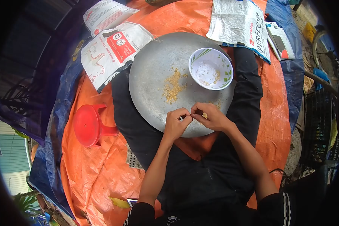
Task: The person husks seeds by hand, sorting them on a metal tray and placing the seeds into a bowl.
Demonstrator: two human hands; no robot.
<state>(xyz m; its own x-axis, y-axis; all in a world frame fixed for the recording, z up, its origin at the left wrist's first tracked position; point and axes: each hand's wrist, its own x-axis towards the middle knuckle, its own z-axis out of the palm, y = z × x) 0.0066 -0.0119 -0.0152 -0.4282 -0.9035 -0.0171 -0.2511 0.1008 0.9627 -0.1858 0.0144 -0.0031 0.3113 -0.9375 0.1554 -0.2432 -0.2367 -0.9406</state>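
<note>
My left hand (177,122) and my right hand (211,116) meet fingertip to fingertip over the near part of a round grey metal tray (147,81). Thumb and forefinger are pinched together on each; whatever sits between them is too small to make out. Small golden grains (173,87) lie in a loose patch on the tray, and more are scattered beside and partly behind my right hand. A white bowl (194,71) with a green leaf pattern stands on the tray's right side, beyond my right hand. Inside it are some whitish bits and a few golden grains.
The tray rests between my outstretched legs on an orange tarp (101,173). To the left lies a tipped red plastic stool (87,125). Printed sacks lie beyond the tray, at left (113,52) and right (237,26). A black crate (315,113) stands far right.
</note>
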